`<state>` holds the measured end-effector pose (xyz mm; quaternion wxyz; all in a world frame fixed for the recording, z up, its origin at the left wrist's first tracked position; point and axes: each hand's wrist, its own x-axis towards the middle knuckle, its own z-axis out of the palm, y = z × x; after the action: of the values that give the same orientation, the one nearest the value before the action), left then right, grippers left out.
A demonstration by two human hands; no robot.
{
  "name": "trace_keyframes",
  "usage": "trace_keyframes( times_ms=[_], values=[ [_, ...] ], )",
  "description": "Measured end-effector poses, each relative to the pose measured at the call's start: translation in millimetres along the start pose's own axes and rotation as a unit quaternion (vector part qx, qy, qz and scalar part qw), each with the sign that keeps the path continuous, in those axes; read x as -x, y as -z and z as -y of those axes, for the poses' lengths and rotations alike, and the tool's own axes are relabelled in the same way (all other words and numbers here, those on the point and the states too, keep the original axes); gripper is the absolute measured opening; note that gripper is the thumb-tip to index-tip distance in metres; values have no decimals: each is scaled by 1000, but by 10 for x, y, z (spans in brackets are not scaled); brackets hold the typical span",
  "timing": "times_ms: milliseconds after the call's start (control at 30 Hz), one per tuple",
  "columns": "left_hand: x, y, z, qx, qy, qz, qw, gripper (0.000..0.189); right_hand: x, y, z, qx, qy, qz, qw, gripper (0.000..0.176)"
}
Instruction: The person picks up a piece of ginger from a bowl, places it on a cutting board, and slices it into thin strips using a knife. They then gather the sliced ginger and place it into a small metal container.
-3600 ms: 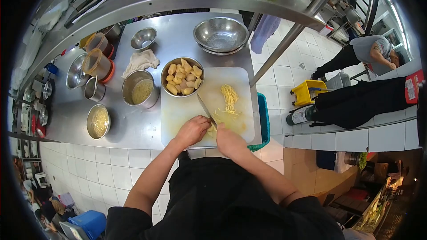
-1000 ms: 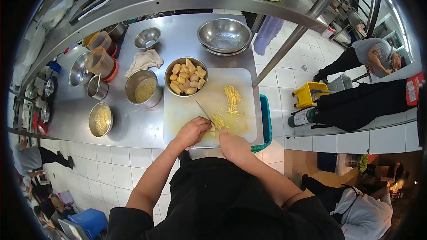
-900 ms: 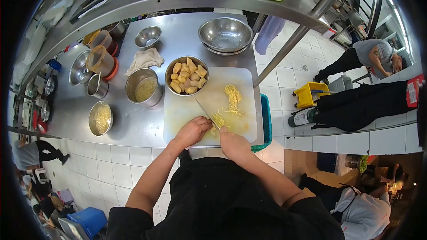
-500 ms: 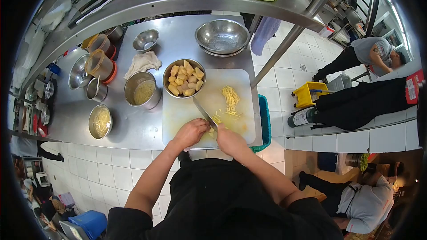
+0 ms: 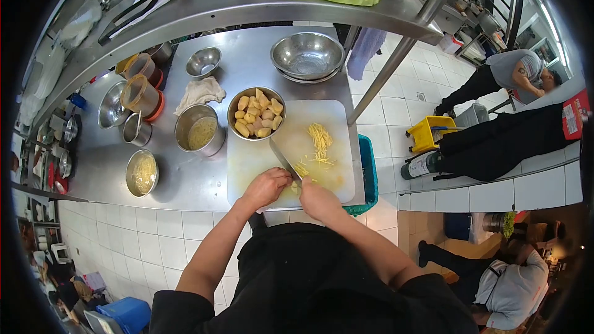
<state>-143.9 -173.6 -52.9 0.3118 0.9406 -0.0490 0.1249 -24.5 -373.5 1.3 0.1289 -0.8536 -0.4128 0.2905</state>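
Note:
My right hand (image 5: 317,199) is closed round the handle of a kitchen knife (image 5: 284,158), its blade pointing away from me over the white cutting board (image 5: 253,151). Against the blade's left side, my left hand (image 5: 268,187) has its fingers curled down on a pale yellow root piece, mostly hidden, that looks like peeled ginger. Thin yellow strips (image 5: 301,169) lie just right of the blade. A larger pile of cut strips (image 5: 320,141) rests farther back on the board. Peeled yellow chunks (image 5: 257,113) fill a steel bowl (image 5: 231,109) at the board's back left corner.
On the steel table (image 5: 179,188) stand a pot (image 5: 179,133) and a bowl (image 5: 130,184), both holding pale shreds. A crumpled cloth (image 5: 201,92) lies behind the pot. Stacked bowls (image 5: 307,55) sit at the back, under a metal shelf (image 5: 247,1). Other people are off to the sides.
The view has shifted slightly. Both hands stay at nearly the same spot on the board, with the knife still beside the left fingers.

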Motion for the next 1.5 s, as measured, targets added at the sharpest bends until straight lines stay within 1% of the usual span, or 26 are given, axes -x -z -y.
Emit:
trace_keyframes(
  times_ms=[67, 167, 200, 267, 300, 367, 433, 500, 567, 600, 667, 767, 867, 967, 1033, 1100, 1167, 1267, 1367, 1433, 1500],
  values=[
    [-28, 15, 6, 1, 0, 4, 1000, 14, -116, 26, -105, -14, 11, 24, 1000, 27],
    [-8, 26, -9, -3, 5, 12, 1000, 13, 75, 211, 52, 4, 15, 39, 999, 28],
    [-5, 35, -20, -6, 11, 16, 1000, 13, 59, 163, 74, 4, 15, 38, 999, 28],
    [-6, 41, -27, -6, 9, 12, 1000, 12, 18, 28, 108, -10, -31, 24, 999, 28],
    [3, 35, -32, -6, 10, 8, 1000, 12, -5, 80, 66, -8, -30, 24, 999, 28],
    [27, 15, -45, 7, 5, 4, 1000, 12, -11, 176, -11, -26, 12, 26, 999, 27],
    [-31, 32, -17, 11, -6, -8, 1000, 14, 72, 177, 54, -16, 7, 20, 1000, 26],
    [7, 10, -54, 12, 17, -18, 1000, 15, 106, 77, 84, -6, -1, 18, 1000, 26],
    [2, -4, -63, 12, 18, -30, 999, 15, 25, -88, 23, -24, 6, -17, 1000, 29],
    [23, -8, -66, 10, 20, -42, 999, 16, 0, -29, 16, -23, 7, -15, 1000, 29],
    [82, -49, -71, 6, 21, -36, 999, 16, -12, 125, 21, -27, 15, 6, 999, 29],
    [43, -63, -48, -6, 10, -50, 999, 16, 104, 6, 64, -3, 11, -6, 1000, 28],
    [58, -113, -62, -11, 3, -65, 998, 17, 13, -32, 46, -9, 0, -2, 1000, 27],
    [81, -109, -81, -29, -4, -65, 997, 18, 5, 155, 68, 4, 14, 9, 1000, 28],
    [47, -94, -65, -43, -11, -66, 997, 20, 80, 89, 125, 11, 16, -1, 1000, 28],
    [64, -108, -86, -34, 1, -71, 997, 22, 75, 55, 114, 17, 16, -5, 1000, 29],
    [58, -135, -69, -40, 2, -76, 996, 22, -23, 33, 51, 11, 10, 3, 1000, 24],
    [120, -184, -76, -44, -1, -84, 995, 22, 72, 294, 216, 24, -15, 43, 999, 25],
    [102, -177, -54, -41, -5, -99, 994, 23, 89, 153, 257, 25, -35, 38, 998, 27],
    [95, -159, -77, -37, -1, -102, 994, 23, -24, 178, 137, 13, -28, 40, 999, 28],
    [110, -153, -80, -41, -3, -84, 996, 23, 7, 168, 131, -5, -23, 43, 999, 28]
  ],
)
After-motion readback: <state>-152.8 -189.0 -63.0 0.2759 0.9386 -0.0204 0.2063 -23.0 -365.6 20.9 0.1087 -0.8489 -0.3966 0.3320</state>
